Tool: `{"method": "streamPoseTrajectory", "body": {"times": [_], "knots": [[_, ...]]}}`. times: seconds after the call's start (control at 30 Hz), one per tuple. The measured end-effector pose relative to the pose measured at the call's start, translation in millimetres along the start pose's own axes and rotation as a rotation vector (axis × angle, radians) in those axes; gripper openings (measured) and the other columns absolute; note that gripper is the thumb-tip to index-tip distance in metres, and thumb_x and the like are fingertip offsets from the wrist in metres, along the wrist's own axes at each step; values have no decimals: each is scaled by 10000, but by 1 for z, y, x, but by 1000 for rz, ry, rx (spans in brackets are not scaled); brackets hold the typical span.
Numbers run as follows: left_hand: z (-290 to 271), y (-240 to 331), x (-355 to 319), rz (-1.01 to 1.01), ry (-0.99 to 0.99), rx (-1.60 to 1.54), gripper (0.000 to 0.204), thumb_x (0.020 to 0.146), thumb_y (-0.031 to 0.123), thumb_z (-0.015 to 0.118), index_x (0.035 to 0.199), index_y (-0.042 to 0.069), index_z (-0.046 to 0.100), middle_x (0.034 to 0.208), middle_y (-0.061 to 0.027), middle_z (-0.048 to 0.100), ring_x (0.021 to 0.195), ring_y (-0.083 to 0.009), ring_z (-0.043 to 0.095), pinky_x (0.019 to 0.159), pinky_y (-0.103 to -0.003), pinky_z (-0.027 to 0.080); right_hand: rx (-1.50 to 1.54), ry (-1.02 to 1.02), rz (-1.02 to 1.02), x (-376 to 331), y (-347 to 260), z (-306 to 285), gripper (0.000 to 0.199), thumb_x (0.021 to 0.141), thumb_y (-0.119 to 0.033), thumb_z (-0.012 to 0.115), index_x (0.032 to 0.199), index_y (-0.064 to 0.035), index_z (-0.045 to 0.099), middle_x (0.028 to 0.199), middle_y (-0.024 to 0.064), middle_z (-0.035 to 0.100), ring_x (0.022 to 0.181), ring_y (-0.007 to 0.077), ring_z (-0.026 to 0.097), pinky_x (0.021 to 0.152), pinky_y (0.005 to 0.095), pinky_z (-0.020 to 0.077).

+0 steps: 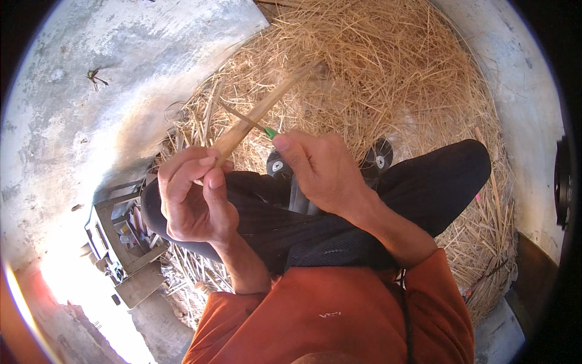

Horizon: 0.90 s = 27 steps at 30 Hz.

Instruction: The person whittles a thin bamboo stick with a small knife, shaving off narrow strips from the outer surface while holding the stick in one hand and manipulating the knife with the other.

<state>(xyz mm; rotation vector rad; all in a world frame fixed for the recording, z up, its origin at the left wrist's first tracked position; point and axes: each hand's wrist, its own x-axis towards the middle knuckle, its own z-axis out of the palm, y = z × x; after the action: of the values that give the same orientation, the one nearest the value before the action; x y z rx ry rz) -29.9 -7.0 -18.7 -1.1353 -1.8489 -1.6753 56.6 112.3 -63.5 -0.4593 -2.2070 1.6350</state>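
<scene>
Amid loose straw, sits in orange shirt and black trousers. Grasps with left hand and right hand: in the left, pale wooden stick, pinched at its near end, slanting over straw toward far right; in the right, clenched, thin green-handled blade crossing it.

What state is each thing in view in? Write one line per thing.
Long, flat, pale-brown wooden strip: held at a slant.
Thin brown tool with a green handle: held crossing the strip; contact unclear.
Left hand: pinching the strip's near end.
Right hand: closed on the tool's handle.
Dry yellow-brown straw: loose, heaped.
Legs in black cloth trousers: bent, knees apart.
</scene>
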Motion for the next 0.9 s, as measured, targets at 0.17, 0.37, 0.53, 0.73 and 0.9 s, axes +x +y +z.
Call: {"method": "streamPoseTrajectory", "body": {"times": [0.17, 0.37, 0.53, 0.73, 0.9], "knots": [[0, -2, -2, 25, -34, -43, 166, 812, 76, 659, 839, -57, 563, 819, -181, 582, 614, -160, 587, 485, -222, 508, -148, 31, -4, -4, 19, 13, 373, 935, -293, 459, 705, -13, 549, 552, 188, 495, 516, 377, 523, 467, 415, 396], [-8, -7, -2, 17, -49, 57, 191, 879, 158, 592, 886, -28, 554, 841, -168, 564, 636, -169, 548, 518, -254, 481, -321, 144, -72, 0, 35, 21, 464, 918, -405, 466, 669, -27, 574, 465, 190, 506, 452, 381, 551, 434, 468, 444], [-12, -14, 0, 23, 5, -38, 92, 833, 15, 611, 854, -64, 568, 847, -151, 582, 682, -158, 576, 535, -237, 524, -444, 102, -59, 7, 33, 28, 370, 926, -292, 478, 678, -28, 552, 549, 164, 539, 509, 334, 559, 458, 419, 425], [-19, -23, 13, 66, -41, -42, 48, 826, -34, 585, 861, -65, 576, 846, -144, 585, 694, -147, 566, 540, -237, 508, -474, -10, 295, 9, 148, 11, 432, 954, -325, 373, 883, 31, 609, 803, 268, 603, 736, 433, 589, 670, 507, 432], [5, -9, 9, -17, 27, -123, 80, 824, -9, 600, 889, -54, 584, 859, -157, 584, 701, -157, 569, 531, -245, 519, -290, 254, 298, 11, 98, 0, 475, 954, -360, 365, 877, 48, 593, 730, 283, 555, 705, 420, 580, 636, 488, 411]]}}
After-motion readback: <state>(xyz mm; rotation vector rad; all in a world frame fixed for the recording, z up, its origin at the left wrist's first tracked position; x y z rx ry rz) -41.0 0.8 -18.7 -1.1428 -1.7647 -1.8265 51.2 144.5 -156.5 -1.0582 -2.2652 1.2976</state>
